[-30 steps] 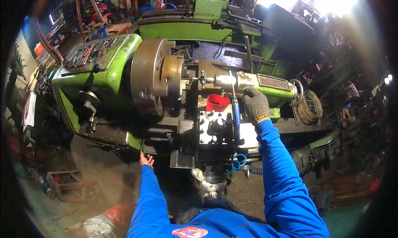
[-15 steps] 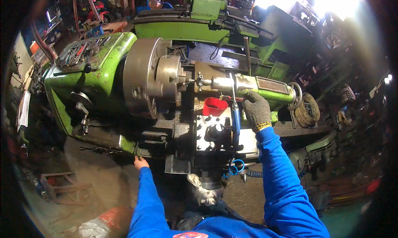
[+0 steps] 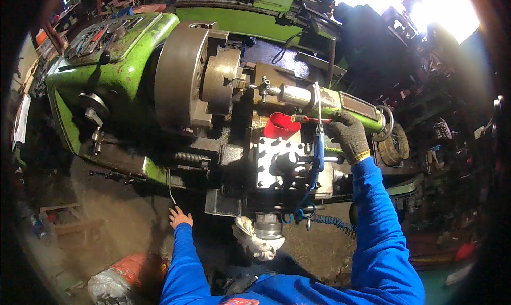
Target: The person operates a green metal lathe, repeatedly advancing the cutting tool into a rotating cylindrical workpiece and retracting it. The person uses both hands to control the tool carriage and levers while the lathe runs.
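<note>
My bare left hand (image 3: 180, 218) is at the lower end of a thin metal lever (image 3: 171, 188) on the lathe's front. Its fingers look spread, with the fingertips at or very near the lever's tip. My right hand (image 3: 349, 138), in a dark knitted glove, is closed on the red handle of a small brush (image 3: 301, 119). The bristles point left, over the rim of a red cup (image 3: 281, 127). Beside the glove a blue air blow gun (image 3: 318, 152) hangs upright, its thin nozzle upward. A stepped metal workpiece (image 3: 221, 81) sits in the big lathe chuck (image 3: 181, 76).
The green headstock (image 3: 133, 65) carries scattered tools on top. A tool post (image 3: 285, 162) with bolts stands before me, a white rag (image 3: 256, 240) hanging below it. The tailstock (image 3: 354, 105) is at the right. A sack (image 3: 133, 273) lies on the floor.
The chuck was blurred by spinning and now shows sharp edges. My left hand has moved down from the lathe edge, and the lever now shows. The brush shows more clearly beside the cup.
</note>
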The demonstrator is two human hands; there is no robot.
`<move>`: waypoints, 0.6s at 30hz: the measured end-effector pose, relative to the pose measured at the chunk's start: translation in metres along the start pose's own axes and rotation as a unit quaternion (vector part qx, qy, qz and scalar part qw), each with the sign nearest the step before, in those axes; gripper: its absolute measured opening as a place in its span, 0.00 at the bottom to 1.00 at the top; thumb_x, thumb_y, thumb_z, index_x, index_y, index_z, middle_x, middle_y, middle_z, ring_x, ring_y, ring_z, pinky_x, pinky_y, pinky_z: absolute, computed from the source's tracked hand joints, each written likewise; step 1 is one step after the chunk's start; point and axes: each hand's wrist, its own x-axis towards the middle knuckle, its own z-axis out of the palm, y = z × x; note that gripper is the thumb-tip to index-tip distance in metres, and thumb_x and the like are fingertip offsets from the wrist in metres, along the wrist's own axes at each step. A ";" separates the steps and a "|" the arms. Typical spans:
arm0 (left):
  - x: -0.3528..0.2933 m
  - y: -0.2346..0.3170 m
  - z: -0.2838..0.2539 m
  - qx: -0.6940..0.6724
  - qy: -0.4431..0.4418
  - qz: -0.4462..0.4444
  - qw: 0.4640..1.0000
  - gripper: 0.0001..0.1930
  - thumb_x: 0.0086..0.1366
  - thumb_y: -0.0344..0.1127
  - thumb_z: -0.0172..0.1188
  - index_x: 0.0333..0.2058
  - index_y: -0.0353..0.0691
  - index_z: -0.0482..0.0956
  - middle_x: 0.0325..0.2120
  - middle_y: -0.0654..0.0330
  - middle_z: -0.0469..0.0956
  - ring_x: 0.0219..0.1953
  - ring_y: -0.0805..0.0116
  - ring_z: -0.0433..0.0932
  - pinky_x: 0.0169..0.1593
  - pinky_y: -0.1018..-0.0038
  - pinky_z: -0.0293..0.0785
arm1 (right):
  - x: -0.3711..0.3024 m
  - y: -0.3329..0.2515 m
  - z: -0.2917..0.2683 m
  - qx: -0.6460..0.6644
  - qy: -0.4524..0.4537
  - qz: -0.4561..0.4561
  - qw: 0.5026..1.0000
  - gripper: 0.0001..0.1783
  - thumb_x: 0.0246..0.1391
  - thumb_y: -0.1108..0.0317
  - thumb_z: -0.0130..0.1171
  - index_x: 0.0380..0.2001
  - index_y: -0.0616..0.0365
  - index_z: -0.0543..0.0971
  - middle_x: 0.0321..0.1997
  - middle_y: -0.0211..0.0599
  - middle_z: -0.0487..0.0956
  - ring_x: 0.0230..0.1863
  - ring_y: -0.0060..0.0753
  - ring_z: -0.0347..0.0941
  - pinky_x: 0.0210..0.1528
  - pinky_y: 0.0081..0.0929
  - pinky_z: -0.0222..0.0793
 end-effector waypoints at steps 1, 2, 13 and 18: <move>-0.008 0.002 -0.010 -0.020 -0.002 -0.013 1.000 0.42 0.68 0.49 0.65 0.76 0.45 0.58 0.78 0.48 0.52 0.73 0.42 0.63 0.69 0.44 0.68 | 0.004 0.006 0.000 -0.003 -0.002 -0.010 1.000 0.14 0.61 0.71 0.58 0.48 0.62 0.84 0.36 0.32 0.85 0.32 0.22 0.80 0.33 0.20 0.78; -0.013 -0.003 -0.011 -0.060 0.014 -0.009 0.998 0.39 0.69 0.48 0.65 0.73 0.41 0.63 0.76 0.44 0.55 0.72 0.41 0.65 0.70 0.47 0.68 | 0.009 0.014 0.002 -0.058 -0.001 -0.062 0.996 0.14 0.61 0.72 0.60 0.48 0.63 0.85 0.37 0.33 0.86 0.32 0.22 0.80 0.35 0.22 0.77; -0.181 -0.157 0.087 -0.196 -0.097 -0.065 0.974 0.24 0.71 0.49 0.63 0.55 0.34 0.84 0.56 0.43 0.83 0.59 0.46 0.81 0.64 0.55 0.74 | 0.035 0.047 0.022 -0.184 -0.019 -0.331 0.925 0.19 0.55 0.66 0.69 0.51 0.52 0.86 0.53 0.46 0.86 0.54 0.50 0.83 0.58 0.41 0.79; -0.288 -0.200 0.094 -0.043 -0.213 -0.140 0.966 0.27 0.67 0.65 0.57 0.50 0.53 0.89 0.57 0.48 0.82 0.58 0.39 0.80 0.62 0.51 0.75 | 0.049 0.061 0.017 -0.217 -0.034 -0.368 0.904 0.23 0.53 0.65 0.66 0.54 0.52 0.82 0.38 0.43 0.84 0.41 0.52 0.82 0.43 0.50 0.77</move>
